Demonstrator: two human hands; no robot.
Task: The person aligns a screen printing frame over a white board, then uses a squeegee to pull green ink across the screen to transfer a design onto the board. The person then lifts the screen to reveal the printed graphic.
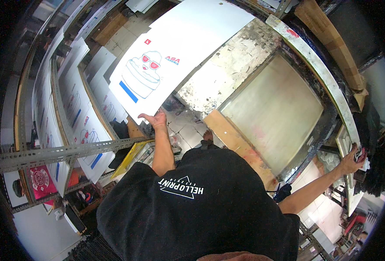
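A large white sheet (179, 35) printed with a blue-outlined cartoon in red glasses, a blue bar and red lettering spans the upper middle. At its near edge, my left hand (157, 118) supports the sheet, thumb stretched out along the border and the other fingers partly hidden beneath it. To the right of the sheet lies a framed mesh printing screen (275, 117) with a wooden near border (240, 148). Far out on the right, my right hand (352, 162) is closed beside the end of a long, stained pale bar (321, 65); a small reddish and white thing shows at its fingers.
Racks on the left hold several similar printed sheets (77, 91) on tiers. A perforated metal rail (66, 152) crosses near my left arm. Behind the screen is a brown cardboard piece (332, 43). An ink-spotted board (227, 74) lies between sheet and screen.
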